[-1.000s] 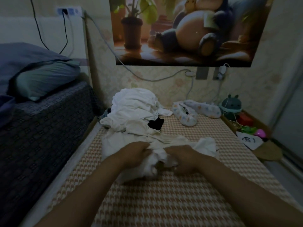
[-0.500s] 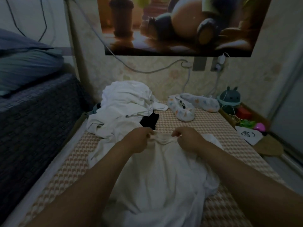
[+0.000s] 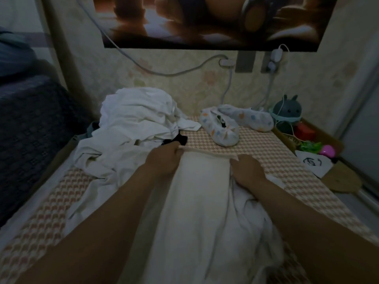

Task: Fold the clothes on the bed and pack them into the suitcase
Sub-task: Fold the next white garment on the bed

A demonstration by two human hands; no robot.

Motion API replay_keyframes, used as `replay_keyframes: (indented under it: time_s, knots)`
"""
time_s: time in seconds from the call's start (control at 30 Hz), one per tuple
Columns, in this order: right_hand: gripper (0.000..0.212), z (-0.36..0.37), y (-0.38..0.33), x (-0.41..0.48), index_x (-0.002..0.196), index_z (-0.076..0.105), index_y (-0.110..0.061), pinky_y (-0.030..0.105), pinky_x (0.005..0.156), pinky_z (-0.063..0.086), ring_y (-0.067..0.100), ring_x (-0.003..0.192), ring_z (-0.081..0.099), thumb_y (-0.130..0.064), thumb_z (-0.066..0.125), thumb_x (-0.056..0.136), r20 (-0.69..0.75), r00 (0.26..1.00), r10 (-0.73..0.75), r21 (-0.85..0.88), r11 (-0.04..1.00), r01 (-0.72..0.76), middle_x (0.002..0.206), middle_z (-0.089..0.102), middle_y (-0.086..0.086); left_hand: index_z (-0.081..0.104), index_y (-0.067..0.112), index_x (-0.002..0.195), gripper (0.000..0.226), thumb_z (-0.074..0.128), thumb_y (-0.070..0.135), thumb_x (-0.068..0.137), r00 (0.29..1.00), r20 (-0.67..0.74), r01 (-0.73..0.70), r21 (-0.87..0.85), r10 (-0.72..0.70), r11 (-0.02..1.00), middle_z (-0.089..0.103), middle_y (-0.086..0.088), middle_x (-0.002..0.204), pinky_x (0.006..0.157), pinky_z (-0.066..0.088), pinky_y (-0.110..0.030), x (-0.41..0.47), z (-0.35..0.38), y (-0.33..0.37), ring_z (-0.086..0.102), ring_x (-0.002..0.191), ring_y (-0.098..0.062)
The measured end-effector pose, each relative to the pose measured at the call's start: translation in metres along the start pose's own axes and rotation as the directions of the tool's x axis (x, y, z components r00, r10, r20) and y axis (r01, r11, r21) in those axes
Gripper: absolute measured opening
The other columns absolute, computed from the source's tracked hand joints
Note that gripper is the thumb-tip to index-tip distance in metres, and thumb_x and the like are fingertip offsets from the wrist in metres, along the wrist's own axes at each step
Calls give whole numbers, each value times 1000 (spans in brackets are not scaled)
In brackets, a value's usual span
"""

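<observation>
We have one view only, a wide-angle camera worn on the head. It looks forward and down along the bed [image 3: 266, 152], close above it, and faces the wall [image 3: 184, 83] at the far end. The poster [image 3: 184, 27] on that wall is cut off by the top edge.

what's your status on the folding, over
Left hand and right hand grip top edge of white garment, laid out on bed. Right side bunched. Clothes pile crowds its left; slippers ahead, apart.
</observation>
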State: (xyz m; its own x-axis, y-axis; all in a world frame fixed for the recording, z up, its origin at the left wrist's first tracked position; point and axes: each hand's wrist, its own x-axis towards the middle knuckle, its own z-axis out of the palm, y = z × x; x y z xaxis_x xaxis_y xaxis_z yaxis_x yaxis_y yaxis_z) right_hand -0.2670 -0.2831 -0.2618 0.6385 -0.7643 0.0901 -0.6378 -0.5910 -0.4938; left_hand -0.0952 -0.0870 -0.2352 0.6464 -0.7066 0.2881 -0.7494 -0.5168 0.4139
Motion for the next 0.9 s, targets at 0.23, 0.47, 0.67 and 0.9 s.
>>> replay_keyframes:
  time_s: [0.23,0.47,0.67,0.9]
  knots:
    - [35,-9,-13,-6,90,66,-5,29,68,42,29,90,62,-38,52,93,-33,998,-47,47,998,49,94,65,11,49,13,127,47,61,18,82,959,-246,226,360,-142,905,51,-16,119,93,36,-42,-8,-9,8,47,111,-35]
    - [127,-37,-8,-31,148,22,-39,54,112,28,30,140,31,-99,44,38,411,912,13,-275,955,110,155,30,0,60,25,96,23,65,45,86,906,424,2,6,-4,1000,64,0,111,85,50,-32,-66,-45,102,60,96,-17]
    - [39,-78,-41,-107,127,60,-13,36,97,45,28,118,56,-25,55,90,449,892,-50,-292,935,199,130,59,12,-4,27,153,122,74,66,68,798,597,102,-270,83,958,11,1,160,105,29,-17,-146,-33,146,26,143,-16]
    - [18,-90,-134,-148,109,67,-12,46,97,50,31,106,62,-15,54,97,487,837,-250,778,560,-286,115,66,15,51,19,128,63,77,25,71,996,-66,-73,-352,53,933,62,-1,118,76,36,-13,-155,-86,95,60,107,-18]
